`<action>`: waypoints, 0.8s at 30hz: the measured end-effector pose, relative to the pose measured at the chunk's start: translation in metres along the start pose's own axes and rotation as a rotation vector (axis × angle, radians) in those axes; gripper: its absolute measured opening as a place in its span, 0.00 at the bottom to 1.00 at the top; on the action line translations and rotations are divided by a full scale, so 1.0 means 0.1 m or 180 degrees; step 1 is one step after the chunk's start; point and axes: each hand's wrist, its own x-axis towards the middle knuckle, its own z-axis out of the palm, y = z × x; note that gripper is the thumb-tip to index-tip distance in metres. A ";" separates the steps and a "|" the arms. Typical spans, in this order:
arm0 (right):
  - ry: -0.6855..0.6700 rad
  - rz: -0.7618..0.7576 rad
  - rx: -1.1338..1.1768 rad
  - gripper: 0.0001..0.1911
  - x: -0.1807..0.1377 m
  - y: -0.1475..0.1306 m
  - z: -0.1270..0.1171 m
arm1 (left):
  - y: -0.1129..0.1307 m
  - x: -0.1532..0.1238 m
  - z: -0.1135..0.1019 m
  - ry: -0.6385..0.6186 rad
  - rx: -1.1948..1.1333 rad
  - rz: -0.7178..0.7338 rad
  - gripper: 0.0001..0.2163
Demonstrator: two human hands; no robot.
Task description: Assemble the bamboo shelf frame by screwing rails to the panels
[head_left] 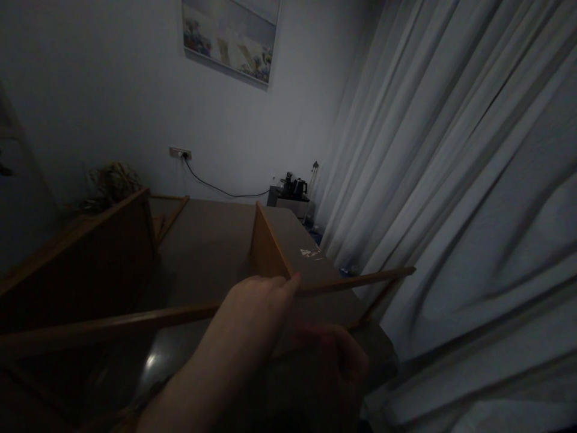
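Note:
A wooden furniture frame with a long rail (360,281) lies across a grey-brown tabletop (211,240). My left hand (256,310) is over this rail, where an upright wooden shelf board (270,243) meets it; its fingers are bent down over the wood and partly hidden. Below and to the right of the joint, my right hand (340,355) is in shadow, thumb and fingers curled toward each other. What it holds, if anything, is too dark to make out. A broader wooden panel (81,258) of the frame stands on the left.
Small white scraps (310,253) lie on the tabletop. Beyond it, a black kettle (298,188) stands on a small cabinet (291,206), whose cable runs to a wall socket (180,153). Long pale curtains (433,150) hang close on the right. Dried plants (115,179) are at the left.

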 end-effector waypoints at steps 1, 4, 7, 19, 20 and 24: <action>0.0052 -0.0050 0.0037 0.17 0.00 0.02 -0.01 | 0.00 0.00 0.01 -0.0003 0.0028 0.0008 0.24; 0.0024 -0.0194 0.0161 0.16 0.04 0.11 -0.02 | -0.01 0.00 0.03 0.0052 0.0078 0.0018 0.25; -0.0132 -0.0291 0.0173 0.13 0.09 0.18 -0.02 | -0.01 -0.01 0.04 0.0071 0.0057 -0.0001 0.24; -0.0376 -0.0109 0.0501 0.06 0.07 0.16 -0.06 | -0.01 -0.01 0.03 -0.0017 0.0081 -0.0003 0.23; -0.0365 -0.0060 0.0569 0.07 0.06 0.17 -0.06 | -0.01 -0.01 0.03 -0.0005 0.0091 0.0002 0.24; -0.0238 0.0121 0.0628 0.10 0.03 0.20 -0.03 | -0.01 -0.01 0.03 -0.0010 0.0057 0.0008 0.24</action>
